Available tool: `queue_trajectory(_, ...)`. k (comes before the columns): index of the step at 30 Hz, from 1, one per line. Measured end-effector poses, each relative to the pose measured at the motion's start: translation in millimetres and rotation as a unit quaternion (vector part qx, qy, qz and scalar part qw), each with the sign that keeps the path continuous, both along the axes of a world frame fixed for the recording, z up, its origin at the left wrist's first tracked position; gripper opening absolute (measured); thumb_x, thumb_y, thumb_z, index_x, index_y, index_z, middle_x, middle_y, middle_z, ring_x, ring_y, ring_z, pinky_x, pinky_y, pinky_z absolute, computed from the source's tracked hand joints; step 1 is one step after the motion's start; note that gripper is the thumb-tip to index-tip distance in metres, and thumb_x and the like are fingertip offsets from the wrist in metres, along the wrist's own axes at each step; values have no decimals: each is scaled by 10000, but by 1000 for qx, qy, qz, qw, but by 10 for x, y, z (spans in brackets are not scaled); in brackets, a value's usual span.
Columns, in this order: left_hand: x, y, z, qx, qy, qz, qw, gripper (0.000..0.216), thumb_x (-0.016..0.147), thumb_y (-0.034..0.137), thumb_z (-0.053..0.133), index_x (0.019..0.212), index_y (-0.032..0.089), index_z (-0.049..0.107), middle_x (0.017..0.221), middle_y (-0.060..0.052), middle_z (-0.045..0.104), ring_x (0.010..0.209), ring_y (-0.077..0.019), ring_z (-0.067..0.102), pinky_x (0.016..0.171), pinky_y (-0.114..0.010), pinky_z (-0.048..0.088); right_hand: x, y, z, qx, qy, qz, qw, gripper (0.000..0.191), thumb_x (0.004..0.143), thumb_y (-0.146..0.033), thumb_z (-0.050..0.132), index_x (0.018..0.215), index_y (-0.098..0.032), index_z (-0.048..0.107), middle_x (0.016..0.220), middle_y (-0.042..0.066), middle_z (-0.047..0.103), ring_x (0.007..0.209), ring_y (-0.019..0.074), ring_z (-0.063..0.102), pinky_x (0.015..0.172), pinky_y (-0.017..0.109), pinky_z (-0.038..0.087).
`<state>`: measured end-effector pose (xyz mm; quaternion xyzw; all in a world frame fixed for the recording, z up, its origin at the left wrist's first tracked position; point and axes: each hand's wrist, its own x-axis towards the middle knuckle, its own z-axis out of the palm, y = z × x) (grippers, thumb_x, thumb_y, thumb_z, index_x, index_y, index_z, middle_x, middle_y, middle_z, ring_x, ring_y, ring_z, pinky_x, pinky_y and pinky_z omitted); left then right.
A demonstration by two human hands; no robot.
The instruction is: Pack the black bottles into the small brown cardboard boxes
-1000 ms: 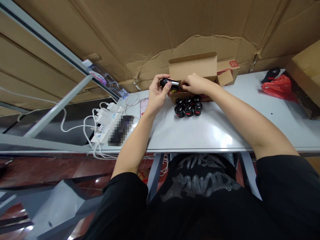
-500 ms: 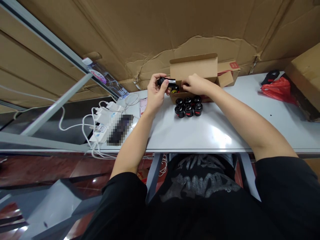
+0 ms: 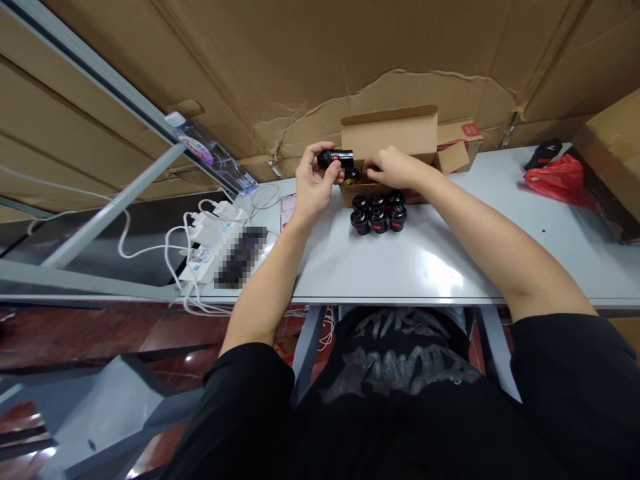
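1. Torn cardboard sheeting (image 3: 400, 53) covers the wall behind a white tabletop (image 3: 440, 273), where an open cardboard box (image 3: 387, 133) stands with flaps raised
2. Left hand (image 3: 314, 177) holds a black cylindrical part (image 3: 335, 159) in a narrow grip, just beside the box's corner
3. Right hand (image 3: 395, 168) curls at the box's mouth, near a dark part (image 3: 351, 177) sitting there; whether its grip holds anything cannot be told
4. Six black red-marked parts (image 3: 379, 212) stand clustered on the tabletop against the box's front
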<state>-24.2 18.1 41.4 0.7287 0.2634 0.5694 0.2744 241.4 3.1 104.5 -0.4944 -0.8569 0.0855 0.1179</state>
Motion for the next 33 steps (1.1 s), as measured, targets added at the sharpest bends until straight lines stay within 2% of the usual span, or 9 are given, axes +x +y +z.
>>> queue_trajectory(7, -74, 147, -146, -5, 15, 10, 1000, 771, 1067, 966, 869, 1541, 366, 769, 1184, -77, 769, 1096, -267, 901, 1059, -474, 828, 22, 51, -50, 19, 19, 2, 1000, 387, 1212, -223, 605, 1325, -193, 974, 1338, 208, 954, 1211, 408, 872, 1107, 501, 645)
queue_trajectory(13, -57, 231, -239, -27, -21, 22, 999, 710, 1015, 956, 947, 1361, 353, 802, 1149, -56, 726, 974, -201, 795, 861, -345, 770, 31, 47, -64, 36, 39, -3, 999, 344, 1198, -197, 615, 1225, -202, 958, 1252, 189, 948, 1115, 371, 840, 1034, 466, 600)
queue_trajectory(17, -69, 238, -204, -34, -22, 46, 998, 765, 966, 1027, 934, 1252, 336, 773, 1124, -56, 679, 1014, -221, 741, 808, -323, 714, 69, 57, -105, 36, 93, -19, 995, 324, 1187, -308, 675, 1336, -224, 950, 1314, 180, 951, 1218, 385, 819, 1105, 478, 600)
queue_trajectory(21, -119, 284, -198, -28, -10, 70, 997, 699, 1052, 1000, 837, 1208, 327, 734, 1115, -57, 656, 1022, -231, 723, 794, -329, 691, 94, 70, -110, 43, 137, -24, 989, 333, 1192, -442, 696, 1346, -265, 932, 1269, 154, 942, 1263, 397, 805, 1140, 496, 611)
queue_trajectory(25, -148, 305, -219, -8, 9, 56, 998, 663, 1111, 973, 786, 1266, 330, 740, 1158, -65, 670, 1064, -243, 765, 888, -377, 733, 79, 5, 43, 52, 167, -9, 985, 305, 1188, -446, 680, 1292, -289, 920, 1283, 152, 933, 1263, 424, 832, 1176, 558, 619)
queue_trajectory(30, -75, 197, -196, 5, 24, 24, 999, 696, 1156, 957, 741, 1509, 360, 694, 1236, -82, 712, 1127, -260, 830, 1061, -473, 777, 49, -247, 357, 29, 234, -15, 972, 407, 1141, -630, 801, 1435, -364, 891, 1448, 131, 928, 1459, 457, 791, 1162, 552, 666)
queue_trajectory(33, -28, 156, -189, 20, 26, 19, 999, 735, 1136, 958, 772, 1576, 381, 652, 1319, -96, 749, 1237, -287, 856, 1155, -515, 781, 25, -350, 444, 8, 233, 25, 972, 509, 1059, -601, 891, 1522, -392, 862, 1587, 113, 905, 1522, 459, 776, 1181, 558, 688)
